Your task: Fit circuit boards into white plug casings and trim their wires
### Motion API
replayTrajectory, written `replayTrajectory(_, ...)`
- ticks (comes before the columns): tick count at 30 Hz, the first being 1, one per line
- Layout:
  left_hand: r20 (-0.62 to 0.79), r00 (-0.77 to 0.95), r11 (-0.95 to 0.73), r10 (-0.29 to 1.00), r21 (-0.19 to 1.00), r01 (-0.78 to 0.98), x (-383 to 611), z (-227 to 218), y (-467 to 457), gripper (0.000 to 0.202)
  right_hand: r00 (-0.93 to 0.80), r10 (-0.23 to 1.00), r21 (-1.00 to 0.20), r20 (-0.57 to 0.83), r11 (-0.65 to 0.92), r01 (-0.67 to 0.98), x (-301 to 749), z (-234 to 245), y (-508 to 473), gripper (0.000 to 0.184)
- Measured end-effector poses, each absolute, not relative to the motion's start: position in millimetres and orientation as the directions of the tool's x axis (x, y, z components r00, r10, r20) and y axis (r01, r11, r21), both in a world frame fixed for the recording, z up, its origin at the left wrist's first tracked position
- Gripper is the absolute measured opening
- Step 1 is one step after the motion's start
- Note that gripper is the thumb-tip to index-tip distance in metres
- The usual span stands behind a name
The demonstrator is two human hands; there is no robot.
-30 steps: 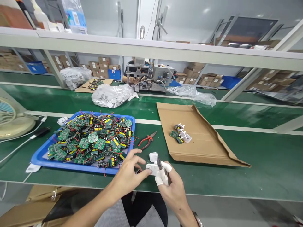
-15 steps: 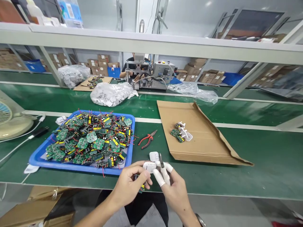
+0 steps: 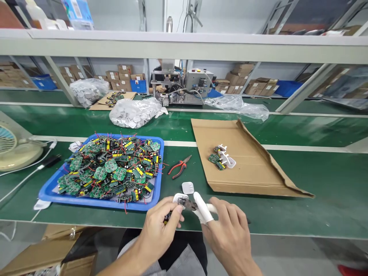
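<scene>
My left hand [image 3: 159, 224] pinches a small white plastic cover [image 3: 178, 197], and part of a circuit board [image 3: 167, 217] shows below it, mostly behind the fingers. In my right hand [image 3: 227, 230], with white finger cots on two fingers, is a pair of pliers [image 3: 189, 204]. Their dark jaws meet the cover by my left fingertips; whether they grip it I cannot tell. Just beyond lies another white cover [image 3: 188, 187] on the green bench. Red-handled pliers [image 3: 179, 167] rest farther away, nobody holding them.
To the left, a blue tray [image 3: 99, 205] is heaped with circuit boards. At right, a cardboard sheet [image 3: 247, 153] carries a few boards with white parts. A fan [image 3: 17, 145] stands far left. Behind are bagged white parts [image 3: 136, 113] and a machine with a person at it.
My right hand has turned and lowered the pliers from upright to nearly level, bringing the jaws onto the white cover in my left hand. The left hand has stayed nearly in place.
</scene>
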State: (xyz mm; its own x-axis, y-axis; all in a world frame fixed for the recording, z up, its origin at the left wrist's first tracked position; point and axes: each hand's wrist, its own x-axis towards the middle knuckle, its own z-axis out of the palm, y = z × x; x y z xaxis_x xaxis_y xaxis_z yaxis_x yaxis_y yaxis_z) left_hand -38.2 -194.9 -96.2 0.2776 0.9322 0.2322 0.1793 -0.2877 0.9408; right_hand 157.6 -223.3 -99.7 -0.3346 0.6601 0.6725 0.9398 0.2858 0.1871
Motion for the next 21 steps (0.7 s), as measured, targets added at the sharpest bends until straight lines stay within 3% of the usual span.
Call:
replayTrajectory(5, 0.267, 0.277, -0.323, 0.923, 0.929, 0.182, -35.0, -99.5, -196.1, 0.029, -0.322, 0.666, 0.216, 0.673, 0.24, 0.946, 152.6, -98.2, -223.7, 0.019)
replayTrajectory(10, 0.246, 0.343, -0.304, 0.907, 0.944, 0.128, -40.5, -102.6, -191.7, 0.032, -0.268, 0.686, 0.093, 0.676, 0.281, 0.955, 151.1, -101.4, -222.6, 0.026)
replayTrajectory(14, 0.203, 0.399, -0.257, 0.894, 0.963, 0.086, -49.4, -103.4, -191.6, 0.031, -0.193, 0.732, -0.144, 0.653, 0.371, 0.917, 152.4, -111.1, -223.3, 0.02)
replayTrajectory(16, 0.179, 0.428, -0.244, 0.886, 0.965, 0.101, -52.8, -100.9, -192.3, 0.034, -0.171, 0.797, -0.338, 0.579, 0.425, 0.84, 148.9, -116.0, -225.8, 0.022)
replayTrajectory(19, 0.157, 0.469, -0.23, 0.869, 0.968, 0.103, -54.8, -93.6, -190.2, 0.041, -0.135, 0.915, -0.682, 0.381, 0.377, 0.627, 138.8, -121.2, -230.1, 0.022)
replayTrajectory(21, 0.168, 0.479, -0.258, 0.861, 0.958, 0.128, -54.1, -87.9, -184.3, 0.042, -0.091, 0.939, -0.778, 0.332, 0.328, 0.537, 136.3, -123.7, -231.1, 0.021)
